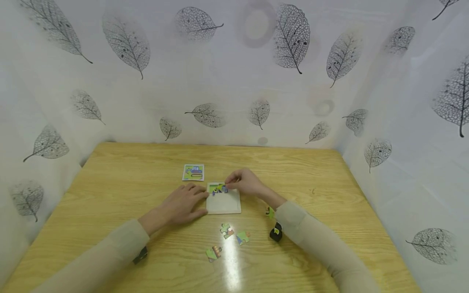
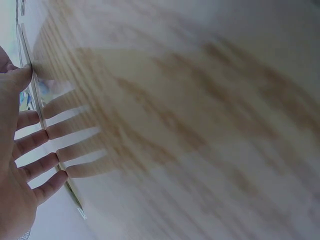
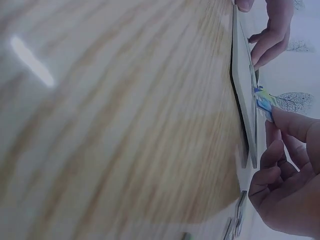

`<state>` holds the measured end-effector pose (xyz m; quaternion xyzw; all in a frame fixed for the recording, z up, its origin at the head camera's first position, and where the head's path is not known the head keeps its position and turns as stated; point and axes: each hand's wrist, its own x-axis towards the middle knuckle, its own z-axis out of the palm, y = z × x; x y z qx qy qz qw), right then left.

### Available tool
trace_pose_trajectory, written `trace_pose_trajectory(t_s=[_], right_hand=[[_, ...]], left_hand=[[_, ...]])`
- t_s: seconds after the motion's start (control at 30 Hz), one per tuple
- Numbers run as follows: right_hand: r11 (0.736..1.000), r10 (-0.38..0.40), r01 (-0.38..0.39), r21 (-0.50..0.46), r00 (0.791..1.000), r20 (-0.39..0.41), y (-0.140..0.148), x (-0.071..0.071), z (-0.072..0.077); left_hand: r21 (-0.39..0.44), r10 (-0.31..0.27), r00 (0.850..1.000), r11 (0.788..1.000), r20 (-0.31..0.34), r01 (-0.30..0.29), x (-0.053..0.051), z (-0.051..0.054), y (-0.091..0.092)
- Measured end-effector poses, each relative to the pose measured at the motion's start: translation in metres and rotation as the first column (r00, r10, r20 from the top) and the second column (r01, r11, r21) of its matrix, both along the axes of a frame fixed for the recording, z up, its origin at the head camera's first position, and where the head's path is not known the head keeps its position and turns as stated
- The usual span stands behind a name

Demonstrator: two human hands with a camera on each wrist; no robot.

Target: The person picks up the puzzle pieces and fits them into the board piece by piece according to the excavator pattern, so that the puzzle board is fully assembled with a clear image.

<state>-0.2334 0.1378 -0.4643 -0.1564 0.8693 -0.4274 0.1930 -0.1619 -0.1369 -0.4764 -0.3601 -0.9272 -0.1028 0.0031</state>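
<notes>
White square puzzle tray [image 1: 224,206] lies on the yellow-brown wooden table [image 1: 146,175]. I see the right hand [image 1: 249,182] pinch a small blue puzzle piece [image 3: 264,104] at the tray's one o'clock; the left hand [image 1: 184,203], fingers slightly spread, touches its nine o'clock edge.

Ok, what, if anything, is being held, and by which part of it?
The right hand pinches a bluish puzzle piece by the edge nearest that hand. The left hand holds nothing; it only touches the left edge of the white board.
</notes>
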Motion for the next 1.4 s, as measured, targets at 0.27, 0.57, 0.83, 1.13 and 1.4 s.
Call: trace_pose_trajectory(t_s=[0.27, 0.57, 0.83, 1.13, 1.4], right_hand=[[0.999, -0.012, 0.013, 0.045, 1.0, -0.016, -0.0056, -0.0045, -0.0018], [0.997, 0.018, -0.013, 0.08, 0.998, -0.059, -0.008, -0.0071, -0.0071], [0.993, 0.091, -0.084, 0.082, 0.992, -0.083, -0.0071, -0.0031, -0.006], [0.988, 0.135, -0.124, 0.095, 0.984, -0.119, -0.0087, -0.0009, -0.0071], [0.988, 0.134, -0.124, 0.096, 0.984, -0.117, -0.0093, -0.0013, -0.0076]], left_hand=[[-0.01, 0.008, 1.0, 1.0, 0.007, -0.007, 0.0, -0.0019, 0.0], [-0.002, 0.005, 1.0, 1.0, 0.0, -0.005, 0.0018, 0.0, 0.0001], [-0.002, 0.004, 1.0, 1.0, -0.006, -0.004, 0.0018, 0.0005, 0.0003], [-0.007, 0.004, 1.0, 1.0, -0.005, -0.004, 0.0007, -0.0008, -0.0007], [-0.005, 0.003, 1.0, 1.0, -0.006, -0.003, -0.0001, -0.0018, -0.001]])
